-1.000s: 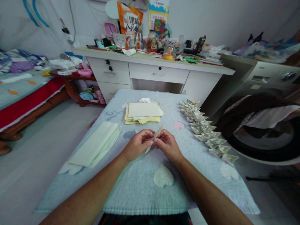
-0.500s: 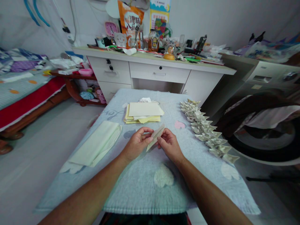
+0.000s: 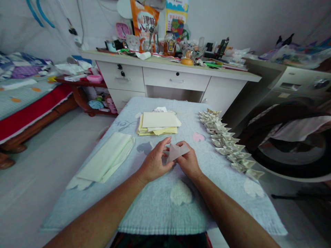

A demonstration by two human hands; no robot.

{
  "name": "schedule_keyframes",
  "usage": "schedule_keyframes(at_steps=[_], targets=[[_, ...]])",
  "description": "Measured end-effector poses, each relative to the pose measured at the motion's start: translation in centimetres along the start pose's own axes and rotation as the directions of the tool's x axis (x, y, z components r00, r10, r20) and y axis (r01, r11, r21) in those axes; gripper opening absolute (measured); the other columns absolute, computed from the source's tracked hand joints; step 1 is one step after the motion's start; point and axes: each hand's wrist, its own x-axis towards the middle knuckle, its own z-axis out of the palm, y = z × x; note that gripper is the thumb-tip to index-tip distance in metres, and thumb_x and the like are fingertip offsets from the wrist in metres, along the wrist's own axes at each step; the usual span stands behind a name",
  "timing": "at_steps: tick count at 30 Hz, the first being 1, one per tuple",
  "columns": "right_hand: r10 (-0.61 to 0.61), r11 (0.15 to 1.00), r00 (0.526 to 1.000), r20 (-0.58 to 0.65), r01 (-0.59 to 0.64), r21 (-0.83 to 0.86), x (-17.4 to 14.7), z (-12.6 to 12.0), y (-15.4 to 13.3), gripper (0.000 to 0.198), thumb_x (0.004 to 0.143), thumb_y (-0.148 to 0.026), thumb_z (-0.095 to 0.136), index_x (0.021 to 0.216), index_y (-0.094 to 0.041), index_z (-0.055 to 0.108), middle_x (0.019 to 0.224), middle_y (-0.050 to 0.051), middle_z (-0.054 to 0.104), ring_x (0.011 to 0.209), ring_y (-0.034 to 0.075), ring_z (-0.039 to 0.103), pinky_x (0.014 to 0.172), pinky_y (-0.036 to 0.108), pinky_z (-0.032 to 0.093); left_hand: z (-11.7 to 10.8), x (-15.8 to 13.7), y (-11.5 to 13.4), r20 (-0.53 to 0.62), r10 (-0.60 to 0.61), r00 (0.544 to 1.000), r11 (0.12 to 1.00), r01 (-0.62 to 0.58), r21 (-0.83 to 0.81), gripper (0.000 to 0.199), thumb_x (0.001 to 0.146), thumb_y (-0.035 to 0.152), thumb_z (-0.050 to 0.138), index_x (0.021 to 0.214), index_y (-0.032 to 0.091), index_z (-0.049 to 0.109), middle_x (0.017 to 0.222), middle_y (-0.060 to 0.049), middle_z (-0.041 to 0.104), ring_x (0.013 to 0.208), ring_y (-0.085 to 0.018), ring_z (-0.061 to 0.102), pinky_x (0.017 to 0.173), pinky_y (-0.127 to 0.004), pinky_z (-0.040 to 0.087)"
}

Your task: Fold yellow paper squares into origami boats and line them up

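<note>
A small piece of folded paper (image 3: 177,151), pale and partly triangular, is held up over the middle of the cloth-covered table. My right hand (image 3: 190,161) pinches its right side, fingers curled behind it. At its left edge is my left hand (image 3: 154,162), thumb low and index finger raised, with the other fingertips partly hidden behind the paper. Beyond my hands lies a stack of cream and yellow paper sheets (image 3: 161,120). Along the table's right side stand several folded paper boats (image 3: 227,146) in a packed row.
A large folded pale-green sheet (image 3: 106,158) lies on the table's left. Behind the table (image 3: 144,210) is a white desk (image 3: 178,77) crowded with jars and packets. A washing machine (image 3: 281,82) stands at right, a bed (image 3: 33,103) at left.
The folded paper has turned from a narrow, slanted edge-on view to a wider triangular face. My left hand's fingers have spread around it, and my right hand has shifted slightly.
</note>
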Motion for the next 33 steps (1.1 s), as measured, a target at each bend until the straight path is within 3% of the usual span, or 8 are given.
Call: schedule_keyframes(at_steps=[6, 12, 16, 22, 27, 33], targets=[[-0.035, 0.986, 0.999, 0.023, 0.039, -0.162, 0.0, 0.2, -0.7, 0.014, 0.070, -0.014, 0.054, 0.082, -0.021, 0.051, 0.062, -0.007, 0.053, 0.054, 0.011, 0.048, 0.052, 0.020, 0.036, 0.1, -0.1, 0.6, -0.006, -0.055, 0.998, 0.984, 0.055, 0.167, 0.089, 0.066, -0.001, 0.052, 0.146, 0.025, 0.024, 0.131, -0.011, 0.056, 0.095, -0.018, 0.065, 0.082, -0.031, 0.053], [-0.100, 0.947, 0.992, 0.075, 0.118, -0.298, -0.2, 0.6, -0.8, 0.016, 0.071, -0.014, 0.053, 0.086, -0.021, 0.052, 0.066, -0.005, 0.053, 0.056, 0.011, 0.048, 0.055, 0.021, 0.036, 0.2, 0.2, 1.1, -0.096, -0.150, 0.984, 0.958, 0.168, 0.231, 0.070, 0.075, 0.010, 0.055, 0.140, 0.022, 0.032, 0.112, -0.006, 0.067, 0.078, -0.016, 0.068, 0.073, -0.028, 0.051], [-0.126, 0.922, 0.987, 0.100, 0.153, -0.355, -0.3, 0.7, -0.4, 0.024, 0.070, -0.011, 0.052, 0.092, -0.021, 0.053, 0.064, -0.006, 0.050, 0.057, 0.011, 0.047, 0.057, 0.021, 0.035, 0.0, 0.3, 1.2, -0.091, -0.147, 0.985, 0.965, 0.163, 0.204, 0.059, 0.080, 0.010, 0.050, 0.136, 0.020, 0.038, 0.104, -0.004, 0.071, 0.088, -0.018, 0.068, 0.078, -0.029, 0.049], [-0.171, 0.913, 0.980, 0.099, 0.195, -0.359, -0.3, 0.5, -0.3, 0.027, 0.071, -0.010, 0.053, 0.096, -0.020, 0.054, 0.070, -0.004, 0.053, 0.062, 0.012, 0.049, 0.060, 0.022, 0.037, 0.0, 0.3, 0.8, -0.103, -0.194, 0.976, 0.979, 0.186, -0.082, 0.047, 0.080, 0.009, 0.049, 0.125, 0.021, 0.051, 0.101, -0.004, 0.072, 0.085, -0.017, 0.067, 0.075, -0.026, 0.049], [-0.265, 0.899, 0.959, 0.103, 0.285, -0.333, -0.4, 0.0, -0.5, 0.025, 0.075, -0.010, 0.051, 0.098, -0.019, 0.057, 0.076, 0.000, 0.057, 0.068, 0.014, 0.051, 0.064, 0.024, 0.039, 0.2, 0.5, 0.4, -0.085, -0.282, 0.956, 0.890, 0.227, -0.396, 0.036, 0.077, 0.011, 0.055, 0.112, 0.019, 0.058, 0.102, -0.005, 0.071, 0.088, -0.017, 0.067, 0.074, -0.025, 0.049], [-0.372, 0.884, 0.918, 0.136, 0.395, -0.251, -0.4, -0.6, -1.1, 0.026, 0.081, -0.010, 0.048, 0.102, -0.021, 0.060, 0.086, 0.004, 0.061, 0.076, 0.015, 0.056, 0.067, 0.026, 0.043, 0.1, 0.6, 0.6, -0.079, -0.326, 0.942, 0.819, 0.240, -0.520, 0.029, 0.071, 0.010, 0.059, 0.099, 0.017, 0.063, 0.088, -0.002, 0.070, 0.079, -0.015, 0.064, 0.070, -0.024, 0.047]])
